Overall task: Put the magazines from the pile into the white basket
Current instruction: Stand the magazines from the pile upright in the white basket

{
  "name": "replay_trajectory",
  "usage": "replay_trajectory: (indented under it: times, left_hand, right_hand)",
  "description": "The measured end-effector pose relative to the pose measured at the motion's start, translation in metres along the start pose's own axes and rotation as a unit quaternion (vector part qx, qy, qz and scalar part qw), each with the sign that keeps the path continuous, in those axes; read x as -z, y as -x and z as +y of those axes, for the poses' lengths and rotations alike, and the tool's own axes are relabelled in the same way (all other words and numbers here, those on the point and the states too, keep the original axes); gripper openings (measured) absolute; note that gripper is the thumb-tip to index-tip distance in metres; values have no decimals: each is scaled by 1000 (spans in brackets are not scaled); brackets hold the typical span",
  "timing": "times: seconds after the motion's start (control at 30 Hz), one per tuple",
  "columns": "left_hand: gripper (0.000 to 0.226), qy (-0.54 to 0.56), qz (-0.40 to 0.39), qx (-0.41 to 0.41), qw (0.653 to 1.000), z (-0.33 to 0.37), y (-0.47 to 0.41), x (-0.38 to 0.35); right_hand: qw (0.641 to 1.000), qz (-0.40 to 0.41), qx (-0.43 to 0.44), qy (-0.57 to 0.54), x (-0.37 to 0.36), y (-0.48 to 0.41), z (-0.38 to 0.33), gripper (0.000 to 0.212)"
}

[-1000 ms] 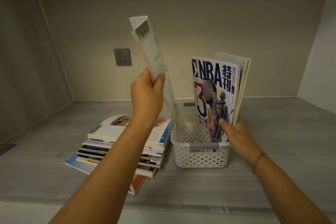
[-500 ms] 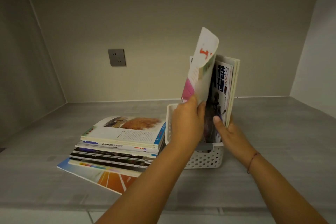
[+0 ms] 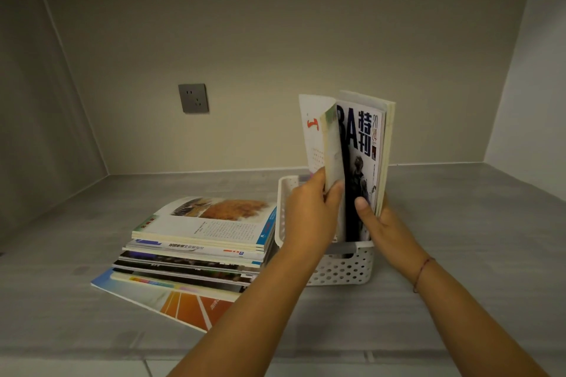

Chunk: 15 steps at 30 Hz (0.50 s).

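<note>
— Magazines: where are they?

— A pile (image 3: 199, 248) lies flat on the grey surface (image 3: 459, 254), touching the left side of the white basket (image 3: 346, 269); the top one shows text and an orange-brown photo, the bottom one an orange and blue cover.

— And in the basket?

— Several stand upright. The right hand (image 3: 382, 223) clasps the NBA magazine (image 3: 364, 162) and those behind it, thumb on its cover. The left hand (image 3: 309, 211) pinches a pale magazine (image 3: 318, 138) with a red mark, upright in the basket just left of them, its top curling.
</note>
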State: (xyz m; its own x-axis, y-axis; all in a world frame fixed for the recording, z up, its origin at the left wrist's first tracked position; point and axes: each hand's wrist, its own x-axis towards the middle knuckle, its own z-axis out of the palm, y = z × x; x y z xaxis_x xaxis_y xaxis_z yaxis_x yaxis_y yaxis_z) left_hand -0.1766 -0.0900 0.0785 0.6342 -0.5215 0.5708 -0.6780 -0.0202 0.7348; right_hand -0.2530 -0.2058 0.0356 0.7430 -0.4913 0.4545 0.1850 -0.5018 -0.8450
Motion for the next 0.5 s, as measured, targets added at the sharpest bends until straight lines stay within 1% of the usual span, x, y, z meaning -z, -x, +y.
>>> replay_trajectory:
  times: [0.07,0.13,0.2,0.3,0.33,0.43,0.5]
  left_hand:
    - [32,46,-59,9,997,-6,2,-2]
    - [45,94,-141,22,985,-9,4,-5]
    - [55,116,-204,32,972,-13,5,-5]
    - [64,136,-274,48,951,-14,2,0]
    - [69,133,-297,50,944,-14,0,2]
    - [95,91,-367,38,925,-16,-5,5]
    - [103,66,-383,34,921,-17,-6,4]
  right_hand:
    - [1000,-5,2,7,0,0,1,95]
    - [1000,-4,7,7,-1,0,0,94]
    - [1000,-2,11,-1,-1,2,-2,98]
    - [1000,-10,4,-3,-1,3,-1,101]
    - [1000,-14,4,-11,-1,3,-1,100]
    - [1000,-18,0,-24,-1,3,0,101]
    - [1000,-16,2,-18,-1,2,1,95]
